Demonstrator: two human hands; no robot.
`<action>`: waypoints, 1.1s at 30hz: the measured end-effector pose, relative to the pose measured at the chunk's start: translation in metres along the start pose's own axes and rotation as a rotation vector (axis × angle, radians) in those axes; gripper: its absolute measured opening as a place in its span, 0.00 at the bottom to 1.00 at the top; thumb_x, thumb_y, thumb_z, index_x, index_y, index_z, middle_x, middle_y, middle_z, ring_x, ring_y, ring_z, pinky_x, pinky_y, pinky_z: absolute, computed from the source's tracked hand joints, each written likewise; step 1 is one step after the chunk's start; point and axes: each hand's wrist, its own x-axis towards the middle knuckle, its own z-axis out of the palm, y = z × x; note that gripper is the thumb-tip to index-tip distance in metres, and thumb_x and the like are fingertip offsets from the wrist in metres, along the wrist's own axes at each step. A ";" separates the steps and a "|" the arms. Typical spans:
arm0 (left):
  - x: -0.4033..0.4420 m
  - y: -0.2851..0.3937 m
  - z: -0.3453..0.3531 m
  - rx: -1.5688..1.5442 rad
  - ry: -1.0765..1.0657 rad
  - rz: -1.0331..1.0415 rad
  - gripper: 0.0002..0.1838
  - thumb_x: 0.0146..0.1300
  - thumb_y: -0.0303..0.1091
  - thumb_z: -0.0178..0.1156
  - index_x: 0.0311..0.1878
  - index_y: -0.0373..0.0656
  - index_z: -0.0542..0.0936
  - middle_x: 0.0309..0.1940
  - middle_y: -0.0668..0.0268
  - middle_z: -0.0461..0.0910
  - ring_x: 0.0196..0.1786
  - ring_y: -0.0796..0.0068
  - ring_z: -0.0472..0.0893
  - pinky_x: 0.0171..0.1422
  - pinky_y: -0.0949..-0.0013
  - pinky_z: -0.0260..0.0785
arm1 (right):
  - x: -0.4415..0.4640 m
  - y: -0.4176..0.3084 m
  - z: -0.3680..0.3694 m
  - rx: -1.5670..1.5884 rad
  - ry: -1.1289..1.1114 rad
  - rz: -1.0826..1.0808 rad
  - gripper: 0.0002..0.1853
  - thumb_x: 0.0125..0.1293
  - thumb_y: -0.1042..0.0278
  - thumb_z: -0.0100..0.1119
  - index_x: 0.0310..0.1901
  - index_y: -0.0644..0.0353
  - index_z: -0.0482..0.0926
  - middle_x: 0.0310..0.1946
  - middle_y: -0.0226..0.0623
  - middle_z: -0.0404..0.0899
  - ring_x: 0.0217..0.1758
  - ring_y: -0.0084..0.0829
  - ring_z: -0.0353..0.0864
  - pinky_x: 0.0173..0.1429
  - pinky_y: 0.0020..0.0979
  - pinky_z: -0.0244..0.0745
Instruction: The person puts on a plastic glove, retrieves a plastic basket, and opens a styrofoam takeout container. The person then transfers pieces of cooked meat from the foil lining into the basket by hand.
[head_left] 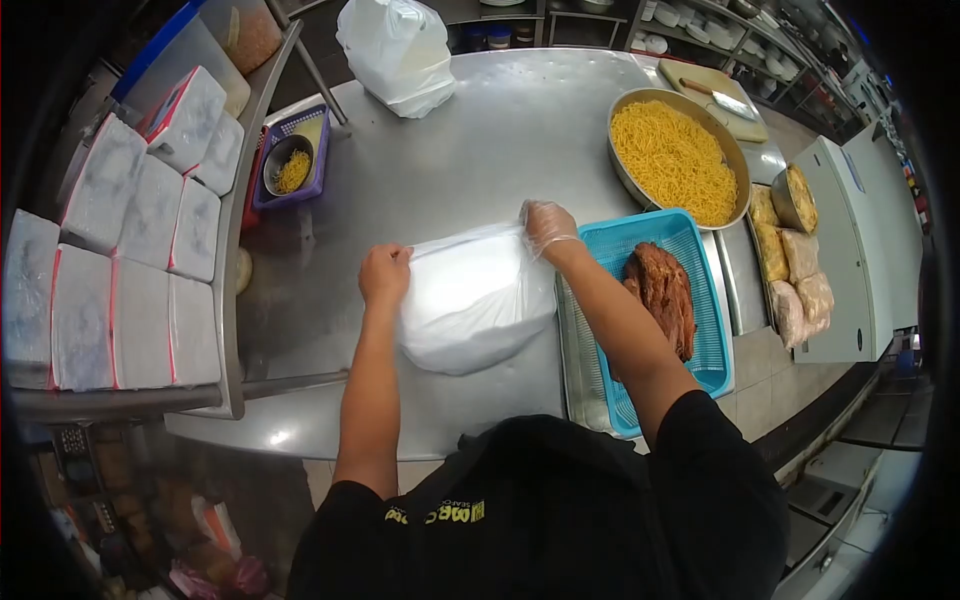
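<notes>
A white plastic bag [470,310] with a white boxy shape inside lies on the steel table, in front of my body. My left hand [384,275] is closed on the bag's far left corner, thumb and fingers pressed together. At the far right corner my right hand [550,228], in a clear plastic glove, is closed on the bag's edge. Under my right forearm stands a blue basket [712,330] with a browned piece of meat [665,290] in it.
Yellow noodles [675,160] fill a large round pan at the back right, near a knife [718,97] on a cutting board. A purple basket [320,170] holds a metal bowl. Another white bag [400,60] stands at the back. Wrapped packs [140,310] fill the left shelf.
</notes>
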 end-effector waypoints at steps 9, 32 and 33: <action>0.072 -0.074 0.047 -0.462 -0.614 -0.382 0.15 0.58 0.39 0.75 0.38 0.37 0.86 0.31 0.67 0.85 0.31 0.76 0.79 0.39 0.68 0.72 | 0.015 0.024 0.010 -0.134 -0.244 -0.130 0.12 0.60 0.70 0.57 0.40 0.69 0.84 0.42 0.59 0.84 0.48 0.52 0.86 0.53 0.44 0.82; 0.018 -0.074 0.013 -0.315 0.068 -0.131 0.20 0.64 0.37 0.67 0.55 0.37 0.80 0.52 0.55 0.83 0.55 0.59 0.81 0.63 0.62 0.71 | -0.017 0.013 -0.025 -0.149 -0.328 -0.360 0.15 0.63 0.59 0.57 0.36 0.63 0.87 0.37 0.54 0.85 0.43 0.54 0.86 0.50 0.46 0.80; -0.008 -0.033 -0.005 -0.208 0.216 0.011 0.19 0.63 0.35 0.67 0.54 0.36 0.80 0.52 0.52 0.82 0.56 0.55 0.80 0.64 0.59 0.70 | -0.017 0.009 -0.030 -0.268 -0.353 -0.469 0.14 0.61 0.61 0.56 0.35 0.62 0.87 0.38 0.54 0.86 0.44 0.51 0.87 0.50 0.45 0.81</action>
